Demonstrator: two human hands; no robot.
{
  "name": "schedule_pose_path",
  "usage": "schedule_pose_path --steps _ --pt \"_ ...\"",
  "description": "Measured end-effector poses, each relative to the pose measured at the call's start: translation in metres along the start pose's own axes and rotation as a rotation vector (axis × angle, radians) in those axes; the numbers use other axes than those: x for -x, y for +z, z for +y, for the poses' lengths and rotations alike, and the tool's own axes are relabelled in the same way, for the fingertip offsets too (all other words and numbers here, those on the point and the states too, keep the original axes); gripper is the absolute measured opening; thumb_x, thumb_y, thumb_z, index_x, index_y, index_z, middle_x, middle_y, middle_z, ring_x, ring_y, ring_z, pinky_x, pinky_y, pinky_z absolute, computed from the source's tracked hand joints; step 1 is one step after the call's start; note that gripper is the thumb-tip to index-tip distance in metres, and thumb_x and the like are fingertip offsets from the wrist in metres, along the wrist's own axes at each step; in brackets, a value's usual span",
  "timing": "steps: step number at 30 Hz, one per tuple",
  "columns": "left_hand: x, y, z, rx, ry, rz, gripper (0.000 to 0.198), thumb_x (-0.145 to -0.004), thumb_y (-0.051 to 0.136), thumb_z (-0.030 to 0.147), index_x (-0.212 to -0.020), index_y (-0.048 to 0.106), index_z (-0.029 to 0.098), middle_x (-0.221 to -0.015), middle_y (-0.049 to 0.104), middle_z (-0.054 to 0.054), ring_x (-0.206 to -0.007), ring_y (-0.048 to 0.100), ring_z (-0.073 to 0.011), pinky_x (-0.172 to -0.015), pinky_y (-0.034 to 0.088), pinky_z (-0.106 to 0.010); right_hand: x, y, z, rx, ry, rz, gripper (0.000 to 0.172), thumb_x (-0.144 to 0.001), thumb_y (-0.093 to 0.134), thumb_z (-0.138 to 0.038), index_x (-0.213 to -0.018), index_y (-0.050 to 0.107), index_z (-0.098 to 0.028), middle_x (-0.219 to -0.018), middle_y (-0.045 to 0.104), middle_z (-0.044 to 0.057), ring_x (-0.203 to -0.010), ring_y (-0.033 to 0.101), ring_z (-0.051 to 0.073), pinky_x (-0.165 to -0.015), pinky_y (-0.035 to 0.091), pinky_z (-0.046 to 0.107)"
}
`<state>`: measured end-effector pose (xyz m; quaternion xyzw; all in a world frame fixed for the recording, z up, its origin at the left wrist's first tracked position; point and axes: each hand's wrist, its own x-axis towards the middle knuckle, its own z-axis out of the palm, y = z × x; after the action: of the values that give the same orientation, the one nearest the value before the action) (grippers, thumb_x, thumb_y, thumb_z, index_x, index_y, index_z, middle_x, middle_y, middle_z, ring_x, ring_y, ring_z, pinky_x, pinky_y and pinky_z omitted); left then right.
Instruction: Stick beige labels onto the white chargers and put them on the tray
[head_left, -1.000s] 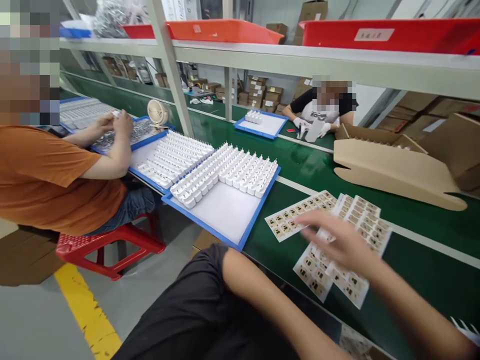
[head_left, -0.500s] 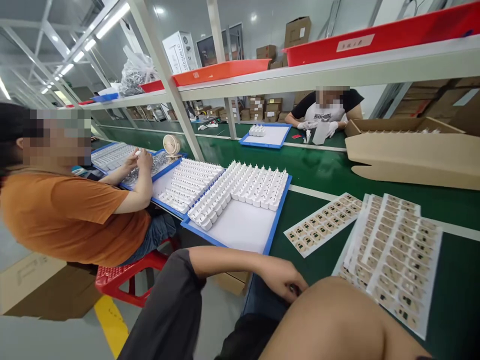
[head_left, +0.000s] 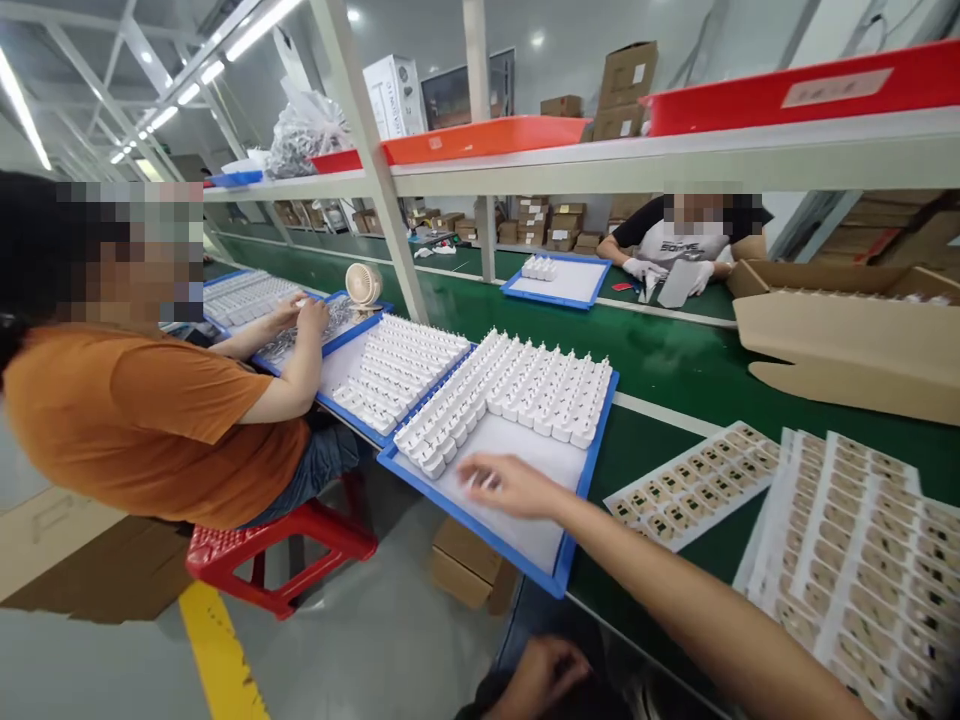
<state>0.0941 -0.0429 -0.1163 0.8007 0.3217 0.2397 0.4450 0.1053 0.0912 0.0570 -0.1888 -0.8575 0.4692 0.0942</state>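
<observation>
My right hand point(head_left: 506, 487) reaches over the bare front part of a blue-rimmed tray point(head_left: 480, 522). Its fingers are bent and smeared by motion; whether the pale patch among them is a held piece or the tray's white lining, I cannot tell. Just left of the fingertips, rows of small white plastic parts with thin tips point(head_left: 551, 385) fill the tray's left and far sides in an L shape. Low at the bottom of the view, below the table edge, my left hand point(head_left: 541, 675) rests near my lap with curled fingers. What it holds, if anything, is hidden in shadow.
Sheets of beige stickers point(head_left: 862, 560) overlap at the right, beside a single sticker sheet point(head_left: 694, 485). An open cardboard box point(head_left: 847, 340) stands behind them. At left, a co-worker in an orange shirt point(head_left: 142, 420) sits by another tray of white parts point(head_left: 401, 365). Another person works opposite.
My right arm has swung forward and left, bringing the hand over the tray. My left hand has drawn back and down towards my lap. The view has shifted slightly left.
</observation>
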Motion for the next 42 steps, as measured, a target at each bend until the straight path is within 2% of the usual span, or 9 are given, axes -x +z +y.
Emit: schedule_pose_path --steps 2,5,8,12,16,24,31,36,42 --pt "0.01 0.005 -0.008 0.0 -0.14 0.148 0.018 -0.094 0.063 0.041 -0.094 0.07 0.024 -0.085 0.07 -0.007 -0.073 0.07 -0.0186 -0.061 0.053 -0.03 -0.024 -0.019 0.022 0.299 0.078 0.228 0.046 -0.09 0.062 -0.018 -0.137 0.061 -0.019 -0.139 0.063 0.016 -0.117 0.066 0.026 -0.101 0.054 0.045" --pt "0.035 -0.017 0.002 0.04 -0.197 0.266 0.015 -0.084 0.067 0.042 -0.078 0.073 0.029 -0.075 0.074 -0.009 -0.069 0.072 -0.023 -0.059 0.053 -0.035 -0.055 -0.041 0.035 0.64 0.055 0.248 0.059 -0.09 0.061 -0.015 -0.148 0.052 -0.019 -0.157 0.045 0.019 -0.141 0.046 0.034 -0.108 0.05 0.052" --pt "0.067 -0.079 0.029 0.038 -0.145 0.422 0.025 -0.096 0.057 0.044 -0.095 0.077 0.029 -0.087 0.079 -0.005 -0.082 0.075 -0.02 -0.077 0.057 -0.032 -0.078 -0.055 0.032 0.867 0.028 0.073 0.065 -0.087 0.059 -0.008 -0.15 0.05 -0.023 -0.16 0.042 0.015 -0.147 0.038 0.032 -0.103 0.054 0.045" --pt "0.075 -0.179 0.038 -0.543 -0.264 1.062 0.024 -0.098 0.06 0.036 -0.115 0.071 0.024 -0.116 0.075 -0.011 -0.111 0.068 -0.0276 -0.101 0.053 -0.044 -0.101 -0.058 0.029 1.041 0.013 -0.104 0.056 -0.087 0.052 0.0 -0.138 0.059 -0.022 -0.142 0.058 0.014 -0.137 0.048 0.028 -0.1 0.053 0.04" --pt "0.04 -0.221 0.013 -0.895 -0.5 0.987 0.044 -0.092 0.068 0.03 -0.134 0.061 0.018 -0.133 0.068 -0.016 -0.123 0.06 -0.0344 -0.1 0.053 -0.047 -0.114 -0.053 0.033 1.06 0.02 -0.126 0.042 -0.091 0.057 -0.009 -0.131 0.062 -0.02 -0.129 0.063 0.014 -0.128 0.053 0.03 -0.088 0.055 0.037" --pt "0.012 -0.222 -0.003 -0.974 -0.847 0.887 0.04 -0.096 0.063 0.032 -0.131 0.061 0.014 -0.115 0.073 -0.015 -0.109 0.066 -0.0301 -0.087 0.052 -0.037 -0.116 -0.048 0.05 1.093 -0.043 -0.062 0.033 -0.096 0.054 -0.013 -0.128 0.06 -0.019 -0.13 0.06 0.016 -0.121 0.053 0.029 -0.088 0.05 0.036" --pt "0.024 -0.224 -0.013 -1.085 -0.507 0.867 0.021 -0.096 0.067 0.035 -0.107 0.069 0.018 -0.098 0.073 -0.011 -0.09 0.069 -0.0246 -0.073 0.049 -0.03 -0.093 -0.059 0.057 1.08 -0.142 -0.069 0.023 -0.097 0.053 -0.013 -0.113 0.067 -0.019 -0.116 0.066 0.011 -0.109 0.057 0.024 -0.082 0.044 0.032" --pt "0.009 -0.192 0.002 -1.001 -0.281 0.824 0.019 -0.096 0.066 0.033 -0.11 0.068 0.021 -0.101 0.072 -0.009 -0.089 0.068 -0.0222 -0.071 0.049 -0.029 -0.031 -0.067 0.06 1.063 -0.112 -0.026 0.021 -0.092 0.055 -0.009 -0.105 0.068 -0.018 -0.105 0.065 0.008 -0.091 0.06 0.021 -0.079 0.042 0.032" --pt "-0.018 -0.151 0.032 -1.029 -0.096 0.75 0.022 -0.099 0.061 0.035 -0.115 0.066 0.02 -0.099 0.072 -0.007 -0.084 0.068 -0.0204 -0.067 0.048 -0.029 0.041 -0.081 0.062 0.941 -0.072 -0.001 0.023 -0.089 0.062 -0.009 -0.11 0.066 -0.017 -0.11 0.064 0.01 -0.096 0.061 0.023 -0.081 0.043 0.033"
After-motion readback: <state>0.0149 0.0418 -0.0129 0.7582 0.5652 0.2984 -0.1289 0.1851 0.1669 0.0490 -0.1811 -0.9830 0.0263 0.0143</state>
